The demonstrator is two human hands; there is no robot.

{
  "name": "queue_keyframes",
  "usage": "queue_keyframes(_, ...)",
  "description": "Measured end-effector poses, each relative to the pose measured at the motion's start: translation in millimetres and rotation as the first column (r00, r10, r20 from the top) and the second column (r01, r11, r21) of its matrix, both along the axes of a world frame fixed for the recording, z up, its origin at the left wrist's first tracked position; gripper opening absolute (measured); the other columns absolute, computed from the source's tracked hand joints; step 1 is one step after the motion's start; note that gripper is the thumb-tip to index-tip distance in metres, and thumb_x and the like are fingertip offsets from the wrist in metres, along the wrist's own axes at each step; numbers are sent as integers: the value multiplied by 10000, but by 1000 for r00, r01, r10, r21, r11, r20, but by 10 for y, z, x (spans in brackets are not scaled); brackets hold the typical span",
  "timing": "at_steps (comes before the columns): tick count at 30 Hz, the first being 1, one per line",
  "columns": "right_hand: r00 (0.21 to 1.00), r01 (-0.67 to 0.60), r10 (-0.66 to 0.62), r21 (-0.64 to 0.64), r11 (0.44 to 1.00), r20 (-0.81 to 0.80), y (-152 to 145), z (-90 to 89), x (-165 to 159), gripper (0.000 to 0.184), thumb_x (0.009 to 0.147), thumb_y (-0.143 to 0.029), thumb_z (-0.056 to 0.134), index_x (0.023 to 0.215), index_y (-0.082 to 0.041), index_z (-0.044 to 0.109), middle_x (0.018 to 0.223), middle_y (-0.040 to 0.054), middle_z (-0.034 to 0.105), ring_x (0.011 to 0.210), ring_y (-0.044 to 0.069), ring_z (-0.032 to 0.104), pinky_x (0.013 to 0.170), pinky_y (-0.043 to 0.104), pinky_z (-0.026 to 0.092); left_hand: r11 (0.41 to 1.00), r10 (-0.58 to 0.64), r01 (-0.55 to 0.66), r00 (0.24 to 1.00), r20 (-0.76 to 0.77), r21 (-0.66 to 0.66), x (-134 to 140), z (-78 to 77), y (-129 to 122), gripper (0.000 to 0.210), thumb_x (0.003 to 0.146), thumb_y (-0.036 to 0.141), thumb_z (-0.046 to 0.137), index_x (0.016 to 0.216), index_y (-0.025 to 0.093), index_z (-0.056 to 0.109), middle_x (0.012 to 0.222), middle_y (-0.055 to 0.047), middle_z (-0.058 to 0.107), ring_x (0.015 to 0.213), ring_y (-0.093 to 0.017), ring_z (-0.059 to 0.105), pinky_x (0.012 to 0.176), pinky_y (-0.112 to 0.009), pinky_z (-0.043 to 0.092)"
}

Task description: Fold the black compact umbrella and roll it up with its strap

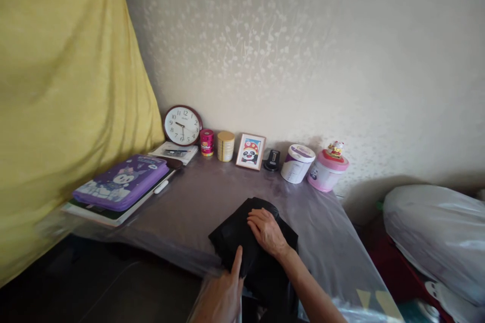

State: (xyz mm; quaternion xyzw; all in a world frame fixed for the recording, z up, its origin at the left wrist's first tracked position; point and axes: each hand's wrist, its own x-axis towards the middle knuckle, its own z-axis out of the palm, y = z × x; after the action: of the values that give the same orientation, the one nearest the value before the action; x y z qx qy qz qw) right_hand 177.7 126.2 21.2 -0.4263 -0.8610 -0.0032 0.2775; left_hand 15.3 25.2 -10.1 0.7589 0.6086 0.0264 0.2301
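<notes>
1. Head view: my right hand (267,232) lies palm-down on black folded material (227,234), fingers laid out rather than closed around it.
2. My left hand (222,295), blurred, rests one finger against the material; whether it pinches any, I cannot tell.
3. The material lies on the near side of the covered table (189,202).

The picture frame (250,153) stands behind the sheet (244,234), right of the clock (182,128).

black material (233,234): partly hidden by hands (267,232) | pale sack (435,229): cut off right | clock lettering (185,118): too small
</notes>
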Motion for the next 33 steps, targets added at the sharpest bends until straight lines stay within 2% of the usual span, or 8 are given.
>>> queue_keyframes(5,952,307,-307,29,951,-1,319,-116,345,268,888,-202,412,1049,-174,624,1121,103,632,1097,231,542,966,449,371,999,-47,48,998,-47,24,1,-48,8,552,930,239,299,1428,189,65,843,-108,696,722,-206,661,591,-247,405)
queue_keyframes(8,902,421,-417,7,907,-108,366,-87,622,281,875,-247,411,1025,-164,634,1101,121,637,1053,243,567,935,430,404,998,-57,57,998,-15,9,-14,-43,-2,561,934,254,297,1429,184,41,837,-103,698,714,-199,657,577,-237,387)
queue_keyframes(12,803,457,-509,-227,860,-309,185,-55,982,302,852,-344,412,933,-190,659,930,81,694,876,217,643,813,347,483,998,-51,50,998,46,24,-48,-60,-13,546,941,254,266,1430,194,31,813,-87,700,688,-184,652,557,-226,365)
queue_keyframes(15,742,427,-575,-418,802,-344,19,-39,1108,315,826,-378,425,887,-189,670,832,63,711,806,211,665,752,318,502,999,-37,38,994,100,-8,-63,-34,-1,542,943,280,262,1431,183,49,829,-87,700,714,-171,651,597,-220,376)
queue_keyframes(19,770,385,-541,-430,817,-337,-85,6,1037,280,807,-356,452,898,-212,675,882,51,712,840,208,660,771,321,500,999,-13,18,992,125,-39,-61,63,6,555,937,331,276,1431,172,80,859,-87,698,771,-177,652,643,-222,392)
queue_keyframes(25,829,392,-470,-285,875,-304,-231,21,1029,272,836,-260,410,942,-241,660,952,37,694,902,194,643,822,330,491,998,1,9,985,172,-57,-95,201,-24,614,917,438,282,1428,146,107,869,-92,695,789,-195,652,656,-230,408)
queue_keyframes(30,876,384,-433,-237,892,-213,-622,-88,1172,320,877,-205,348,1066,-246,603,1083,48,625,918,163,629,802,299,507,993,23,6,967,254,-116,-125,260,-1,546,931,388,213,1424,163,149,1105,-114,647,869,-182,649,755,-237,406)
queue_keyframes(33,903,360,-393,-194,913,-173,-880,-128,1125,345,879,-178,354,1135,-270,567,1249,46,522,1034,157,583,858,284,489,990,64,-29,964,257,-136,-122,271,10,528,936,367,191,1420,157,171,1086,-103,660,865,-182,654,774,-241,406)
